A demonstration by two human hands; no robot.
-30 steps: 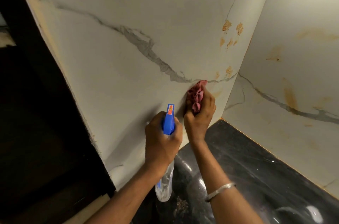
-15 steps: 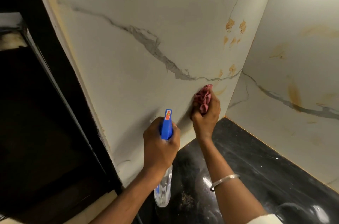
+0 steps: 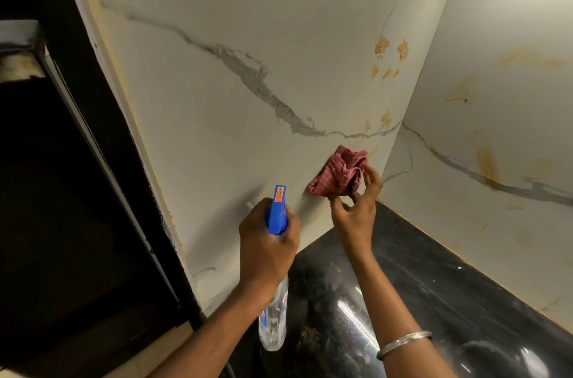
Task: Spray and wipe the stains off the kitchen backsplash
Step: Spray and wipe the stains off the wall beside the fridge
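Observation:
The white marble-look backsplash (image 3: 235, 136) fills the upper middle and meets a second panel (image 3: 496, 117) at a corner on the right. Orange-brown stains (image 3: 382, 46) cluster near that corner, with more stains (image 3: 486, 160) on the right panel. My left hand (image 3: 266, 250) grips a clear spray bottle (image 3: 274, 320) with a blue trigger head (image 3: 277, 210) pointing up at the wall. My right hand (image 3: 356, 207) holds a crumpled red cloth (image 3: 338, 171) by its fingertips, low against the wall near the corner; the fingers are spread loosely.
A glossy black countertop (image 3: 434, 278) runs below the two panels, with some crumbs near the bottle. A dark cabinet or appliance (image 3: 62, 191) stands at the left beyond the backsplash edge. A metal bangle (image 3: 403, 342) sits on my right wrist.
My right hand has loosened from a fist round the bunched cloth to a fingertip hold, and the cloth has spread out. The left hand with the bottle stays nearly in place.

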